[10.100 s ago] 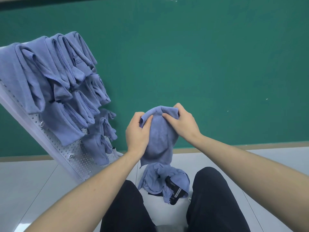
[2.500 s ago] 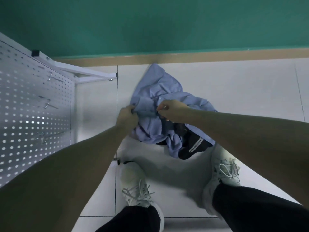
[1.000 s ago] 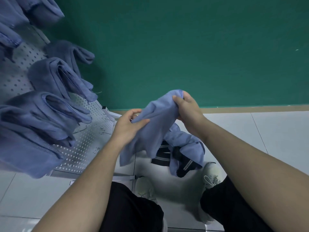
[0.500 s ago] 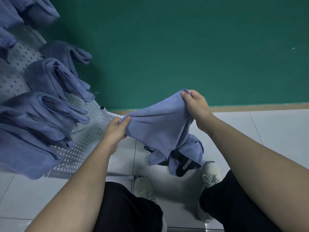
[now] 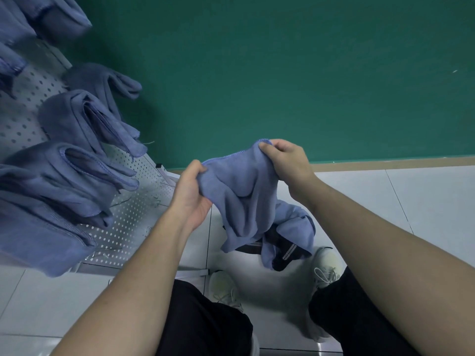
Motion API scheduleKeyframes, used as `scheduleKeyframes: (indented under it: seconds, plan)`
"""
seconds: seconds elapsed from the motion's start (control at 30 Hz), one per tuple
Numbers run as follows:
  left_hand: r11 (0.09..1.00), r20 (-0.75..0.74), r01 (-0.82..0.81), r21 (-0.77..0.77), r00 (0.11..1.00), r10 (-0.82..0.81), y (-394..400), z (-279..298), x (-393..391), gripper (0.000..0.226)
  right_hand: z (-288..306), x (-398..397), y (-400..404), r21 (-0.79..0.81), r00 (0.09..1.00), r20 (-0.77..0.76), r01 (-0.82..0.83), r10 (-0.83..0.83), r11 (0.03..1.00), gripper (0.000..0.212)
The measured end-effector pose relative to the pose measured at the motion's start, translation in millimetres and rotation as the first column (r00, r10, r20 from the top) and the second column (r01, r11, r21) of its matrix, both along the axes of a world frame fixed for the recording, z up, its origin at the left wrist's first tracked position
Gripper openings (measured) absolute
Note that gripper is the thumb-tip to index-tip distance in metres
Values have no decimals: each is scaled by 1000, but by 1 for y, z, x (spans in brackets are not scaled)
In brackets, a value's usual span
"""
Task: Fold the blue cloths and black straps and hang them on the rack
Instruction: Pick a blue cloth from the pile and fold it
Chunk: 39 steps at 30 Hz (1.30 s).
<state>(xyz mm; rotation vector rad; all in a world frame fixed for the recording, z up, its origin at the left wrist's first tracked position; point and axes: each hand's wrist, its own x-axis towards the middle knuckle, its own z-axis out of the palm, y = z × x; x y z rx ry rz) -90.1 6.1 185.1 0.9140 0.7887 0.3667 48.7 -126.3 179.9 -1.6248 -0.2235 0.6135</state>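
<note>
I hold a blue cloth (image 5: 241, 199) up in front of me, its stitched top edge sagging between my hands. My left hand (image 5: 190, 194) grips its left corner and my right hand (image 5: 285, 163) pinches its right corner, slightly higher. The cloth hangs down in loose folds. Beneath it on the floor lies a heap of another blue cloth (image 5: 295, 224) tangled with black straps (image 5: 285, 255) that have pale stripes. The white perforated rack (image 5: 136, 209) leans at the left, with several folded blue cloths (image 5: 77, 176) hanging on its hooks.
A green wall (image 5: 282, 73) with a tan baseboard runs behind. The floor is pale tile (image 5: 411, 201). My feet in white shoes (image 5: 326, 265) and black trousers (image 5: 205, 319) stand just below the heap. Bare hooks stick out of the rack's lower part.
My hands have come closer together, so the cloth that was stretched wide half a second ago now sags and bunches between them. Earlier I lifted it from the floor heap.
</note>
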Motion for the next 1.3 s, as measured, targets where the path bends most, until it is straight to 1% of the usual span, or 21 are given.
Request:
scheduleKeyframes:
  seconds: [0.1,0.17,0.23,0.33,0.4,0.43,0.5,0.6,0.73,0.83,0.9,1.03,1.2,1.3]
  plan:
    - [1000,-2,21,-16,1000,-21,-3,-4,4,13,-1,-3,3,-9,999,-30,28,-28,1000,27]
    - [999,-28,50,18,998,-49,-7,-9,6,10,-4,-4,5,-51,999,-26,32,-34,998,37]
    - [999,-48,20,26,999,-18,-11,-14,9,6,-8,-7,7,-77,1000,4,18,-18,997,43]
    - [997,-63,-67,-36,996,65,-15,-17,12,22,-9,-8,9,-81,999,50,1,3,997,39]
    - [992,-104,-105,-65,990,98,-18,-16,14,20,-10,-8,11,-92,998,62,-5,10,996,36]
    - [989,-116,-131,-75,986,122,-20,-15,14,18,-10,-9,13,-98,997,72,-13,21,995,28]
    - [980,-107,-181,-83,979,172,-24,-14,16,17,-11,-12,15,-119,991,119,-41,55,992,14]
    - [976,-71,-194,-94,980,188,-28,-15,18,15,-11,-18,18,-101,980,175,-72,89,992,9]
    - [987,42,-83,-138,995,89,-29,-11,20,33,-11,-23,20,-116,974,207,-65,88,991,13]
    - [990,75,-25,-138,997,36,-30,-10,19,38,-9,-25,20,-105,979,186,-68,87,992,12]
    - [989,67,-44,-139,996,54,-32,-10,20,38,-8,-26,19,-90,982,170,-72,86,993,9]
    - [973,61,-160,-167,983,172,-32,-12,20,40,-6,-24,17,-62,986,160,-39,48,997,8]
    - [965,66,-212,-151,972,224,-37,-8,19,27,-3,-29,17,-51,986,145,-76,83,996,10]
    - [967,48,-236,-96,969,241,-41,-6,19,21,-2,-31,19,-58,985,157,-61,70,996,16]
